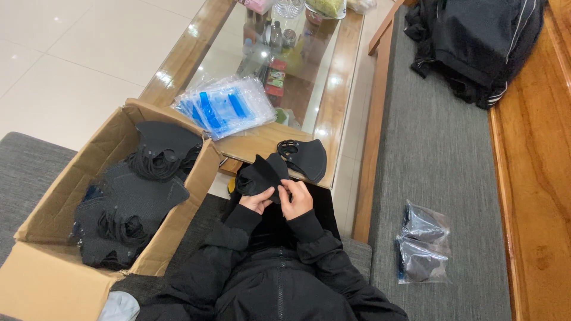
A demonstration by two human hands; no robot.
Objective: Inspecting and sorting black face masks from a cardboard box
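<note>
Black mask [262, 175]: folded, held at centre frame, just above the lap.
Left hand [257, 201]: pinched the mask's lower edge.
Right hand [296, 199]: fingers curled, gripping the mask's right side.
Cardboard box [44, 279]: lower left, full of black masks.
Clear bags [226, 107]: on the glass table [342, 77], upper centre.

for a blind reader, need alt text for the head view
Both hands, left hand and right hand, hold a black mask above the lap. An open cardboard box of black masks sits at left, clear bags on the glass table.
</note>
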